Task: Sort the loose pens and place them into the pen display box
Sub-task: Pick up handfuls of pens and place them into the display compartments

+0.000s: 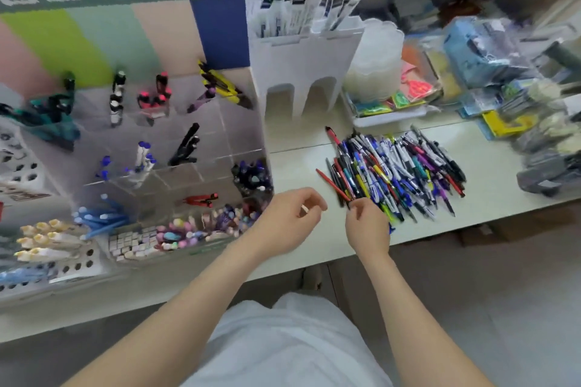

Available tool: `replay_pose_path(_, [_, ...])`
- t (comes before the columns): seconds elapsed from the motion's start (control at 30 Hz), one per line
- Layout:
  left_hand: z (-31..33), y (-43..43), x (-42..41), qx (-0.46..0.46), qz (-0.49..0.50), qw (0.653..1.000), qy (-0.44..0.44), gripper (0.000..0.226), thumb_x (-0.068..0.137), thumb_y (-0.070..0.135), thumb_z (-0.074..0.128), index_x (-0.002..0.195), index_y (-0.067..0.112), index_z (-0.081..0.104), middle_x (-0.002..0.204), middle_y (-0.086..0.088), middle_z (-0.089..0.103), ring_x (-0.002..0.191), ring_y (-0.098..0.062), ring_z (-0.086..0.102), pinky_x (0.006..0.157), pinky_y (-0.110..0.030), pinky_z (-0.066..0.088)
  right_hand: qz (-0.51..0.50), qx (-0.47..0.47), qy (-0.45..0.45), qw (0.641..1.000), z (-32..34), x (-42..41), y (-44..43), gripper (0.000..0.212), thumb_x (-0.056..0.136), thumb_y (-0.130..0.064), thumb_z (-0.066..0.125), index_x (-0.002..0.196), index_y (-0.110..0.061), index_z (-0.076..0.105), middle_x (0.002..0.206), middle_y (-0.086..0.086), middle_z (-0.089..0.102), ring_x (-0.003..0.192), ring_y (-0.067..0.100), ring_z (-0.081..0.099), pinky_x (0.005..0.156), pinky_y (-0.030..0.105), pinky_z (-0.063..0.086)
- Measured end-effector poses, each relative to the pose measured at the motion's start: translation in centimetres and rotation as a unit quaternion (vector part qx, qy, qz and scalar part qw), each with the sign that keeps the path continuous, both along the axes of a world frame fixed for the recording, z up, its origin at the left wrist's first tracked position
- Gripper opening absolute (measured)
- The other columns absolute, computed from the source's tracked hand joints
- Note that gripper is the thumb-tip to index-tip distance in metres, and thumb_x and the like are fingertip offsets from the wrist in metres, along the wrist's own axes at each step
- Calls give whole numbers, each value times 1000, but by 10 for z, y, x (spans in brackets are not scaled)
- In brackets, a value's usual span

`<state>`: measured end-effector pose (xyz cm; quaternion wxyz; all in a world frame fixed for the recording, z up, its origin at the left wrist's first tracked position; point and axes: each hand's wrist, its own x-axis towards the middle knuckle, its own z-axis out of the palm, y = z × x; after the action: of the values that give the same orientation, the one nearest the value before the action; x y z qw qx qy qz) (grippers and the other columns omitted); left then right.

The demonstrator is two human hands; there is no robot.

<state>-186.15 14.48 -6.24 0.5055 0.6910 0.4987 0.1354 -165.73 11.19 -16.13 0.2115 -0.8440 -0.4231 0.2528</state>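
The pile of loose pens [399, 170] lies on the white counter [490, 173], to the right of the clear compartmented pen display box [176, 166]. The right hand [366, 226] pinches a thin red pen [333, 185] at the pile's near edge. The left hand [287, 220] hovers beside it, its fingers loosely curled and holding nothing.

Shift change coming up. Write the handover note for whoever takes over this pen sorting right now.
Left hand: loosely curled, empty, hovering between the display box and the pen pile.
Right hand: pinching a pen at the pile's near left edge.
Done: several box compartments hold pens grouped by colour.
Left: the large mixed pile on the counter is not yet sorted; some compartments look nearly empty.
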Motion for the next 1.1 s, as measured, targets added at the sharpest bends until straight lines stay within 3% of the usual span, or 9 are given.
replay_pose_path(0.2, [-69, 45, 91, -33, -52, 980, 187, 42, 104, 24, 58, 146, 19, 54, 145, -8, 43, 126, -25, 56, 109, -32, 42, 119, -97, -81, 985, -27, 66, 10, 23, 97, -31, 71, 113, -19, 61, 98, 1, 68, 88, 25, 65, 66, 36, 51])
replay_pose_path(0.3, [-95, 61, 117, -4, 26, 978, 209, 42, 99, 10, 61, 140, 19, 58, 141, -7, 46, 124, -24, 56, 102, -28, 43, 192, -160, -123, 960, -34, 79, 14, 26, 96, -34, 73, 108, -17, 57, 97, 4, 68, 91, 29, 66, 64, 34, 45])
replay_pose_path(0.4, [-117, 78, 131, -1, 62, 966, 252, 61, 92, -6, 59, 147, 16, 49, 144, -11, 41, 129, -31, 49, 98, -33, 46, 210, -183, -130, 952, -46, 83, 14, 23, 98, -27, 71, 110, -14, 57, 102, 7, 70, 94, 31, 69, 65, 35, 45])
replay_pose_path(0.5, [-132, 97, 137, -7, 22, 951, 309, 82, 84, -15, 59, 156, 15, 33, 151, -15, 31, 131, -40, 41, 95, -46, 53, 210, -152, -114, 959, -59, 85, 14, 18, 100, -22, 68, 109, -11, 57, 98, 9, 71, 89, 32, 72, 61, 34, 46])
replay_pose_path(0.67, [-144, 146, 142, 41, -19, 933, 358, 74, 87, -9, 55, 155, 13, 33, 149, -16, 34, 126, -45, 46, 92, -55, 53, 203, -64, -96, 972, -69, 87, 11, 25, 102, -26, 70, 122, -11, 65, 107, 7, 71, 90, 30, 71, 68, 38, 52])
replay_pose_path(0.73, [-145, 167, 146, 77, -26, 926, 368, 80, 87, -11, 56, 159, 16, 31, 153, -16, 35, 128, -45, 48, 93, -56, 53, 198, -21, -107, 974, -73, 87, 8, 23, 97, -23, 78, 115, -10, 69, 99, 7, 72, 76, 28, 70, 59, 35, 50])
replay_pose_path(0.83, [-148, 194, 154, 126, -82, 913, 378, 93, 83, -18, 56, 161, 26, 30, 162, -16, 30, 135, -45, 43, 95, -57, 55, 209, 9, -164, 964, -77, 86, 3, 26, 85, -23, 90, 98, -13, 70, 85, 3, 66, 50, 19, 55, 44, 25, 32])
replay_pose_path(1.0, [-156, 211, 155, 235, -99, 862, 439, 44, 86, -12, 65, 123, 12, 60, 139, -17, 46, 121, -41, 50, 91, -51, 50, 207, -18, -169, 964, -79, 84, 3, 28, 84, -22, 91, 98, -14, 67, 88, 2, 64, 48, 18, 53, 46, 25, 28])
replay_pose_path(1.1, [-151, 206, 143, 250, -62, 844, 471, 36, 85, -11, 65, 116, 7, 65, 132, -18, 51, 120, -40, 50, 94, -50, 46, 207, -47, -155, 965, -79, 83, 8, 26, 87, -18, 87, 101, -15, 66, 88, 2, 66, 53, 19, 57, 46, 25, 33])
